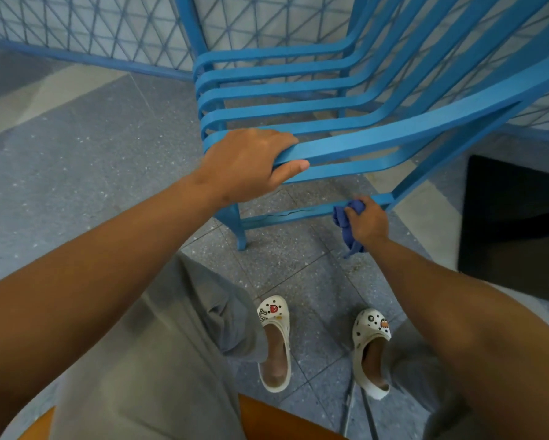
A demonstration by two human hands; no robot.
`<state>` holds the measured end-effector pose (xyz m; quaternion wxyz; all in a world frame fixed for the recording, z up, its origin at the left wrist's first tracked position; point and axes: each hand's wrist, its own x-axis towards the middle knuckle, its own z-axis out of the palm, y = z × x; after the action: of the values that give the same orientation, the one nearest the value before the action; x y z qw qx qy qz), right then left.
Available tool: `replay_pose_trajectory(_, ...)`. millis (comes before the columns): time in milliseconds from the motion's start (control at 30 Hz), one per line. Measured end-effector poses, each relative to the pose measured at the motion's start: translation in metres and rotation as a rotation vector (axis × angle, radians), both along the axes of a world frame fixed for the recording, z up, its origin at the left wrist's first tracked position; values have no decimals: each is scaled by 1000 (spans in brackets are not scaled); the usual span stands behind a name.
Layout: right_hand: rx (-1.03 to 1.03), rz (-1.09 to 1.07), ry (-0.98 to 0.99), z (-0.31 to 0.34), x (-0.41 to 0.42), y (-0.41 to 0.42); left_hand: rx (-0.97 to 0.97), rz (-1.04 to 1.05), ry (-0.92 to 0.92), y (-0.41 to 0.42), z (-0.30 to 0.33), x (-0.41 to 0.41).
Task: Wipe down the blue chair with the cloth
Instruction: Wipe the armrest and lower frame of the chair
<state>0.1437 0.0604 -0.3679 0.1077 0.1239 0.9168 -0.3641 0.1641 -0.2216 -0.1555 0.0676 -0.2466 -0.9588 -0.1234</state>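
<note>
Nearest the lens: two bare forearms over loose grey trousers, and below them a pair of cream perforated clogs with small charms on a speckled grey tiled floor. Orange rounded edge at the very bottom, identity unclear.

Left hand clenched over the front end of a flat seat slat of the blue painted slatted chair, fingers wrapped over the top, thumb pressed along the slat's near edge. Slats smooth, long, curved up into the backrest.

Right hand lower, closed around a crumpled blue-purple cloth, a tail of fabric hanging beneath the wrist. Cloth pressed against the chair's low horizontal crossbar, near the rear leg; cracked paint visible along that bar left of the fingers.

Behind the chair, blue diamond-mesh fencing. Right of the right hand, well apart, a flat black rectangular panel.
</note>
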Motion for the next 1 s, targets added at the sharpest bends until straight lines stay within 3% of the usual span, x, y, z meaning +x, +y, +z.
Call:
replay_pose_trajectory(133, -61, -49, -37, -2, 2, -26, -24, 4, 107, -2, -4, 9)
replay_pose_trajectory(367, -180, -63, -104, 2, 18, -90, 53, 3, 126, -2, -2, 10)
replay_pose_trajectory(467, -168, 12, -113, 5, 15, -81, 74, 13, 101, -4, -3, 9)
replay_pose_trajectory(700, -104, -182, -124, -5, -1, -41, 68, 24, 93, -4, -4, 7)
replay_pose_trajectory(900, -107, -75, -71, -9, 15, -92, 69, 24, 92, -3, -5, 7)
replay_pose_trajectory(1000, 40, 95, -84, -8, 16, -95, 85, 27, 89, -3, -6, 7)
